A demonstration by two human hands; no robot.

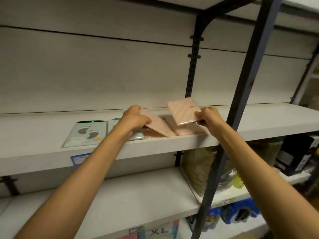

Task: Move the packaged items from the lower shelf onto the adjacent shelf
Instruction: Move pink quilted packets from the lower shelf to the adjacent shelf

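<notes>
Gripped at centre frame: tilted pink pack (156, 124) in left hand (135, 118), raised pink pack (183, 111) in right hand (209, 117), near shelf (172, 142) edge.

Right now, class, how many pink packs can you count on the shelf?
3 at least: one held up by the right hand, one tilted under the left hand, one lying flat between them. More may be hidden beneath.
</notes>
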